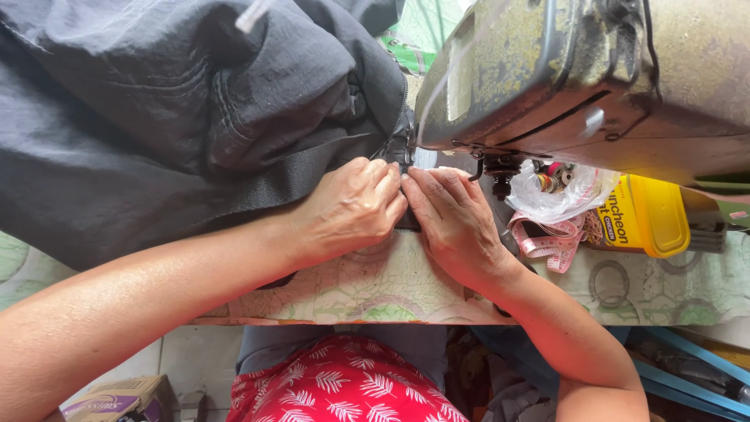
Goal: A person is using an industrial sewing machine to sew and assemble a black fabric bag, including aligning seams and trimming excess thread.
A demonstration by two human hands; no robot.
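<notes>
Two hands meet at the middle of the table point(391, 297), pressed together on a heap of dark grey cloth point(156, 117) just before the needle of an old sewing machine point(594, 70). The left hand point(351, 207) curls over the folded edge, its fingers bent and pinching the cloth down; the right hand point(453, 219) lies flatter, fingers stretched forward and pressing the same seam beside a black zipper point(400, 137). Held this way, from both sides, the edge seems to be kept flat and lined up under the presser foot point(500, 168), while the bulk of the cloth is bunched away to the left and rear so it does not drag.

The cloth looks thin and woven, softly creased, with a smoother black band along its edge. The machine's body is metal, worn and spotted with rust-yellow patches. The table wears a pale patterned covering. To the right lie a crumpled clear plastic bag point(558, 195) with spools inside, a pink coiled measuring tape point(547, 242), and a yellow rounded tin point(644, 215) on its side.
</notes>
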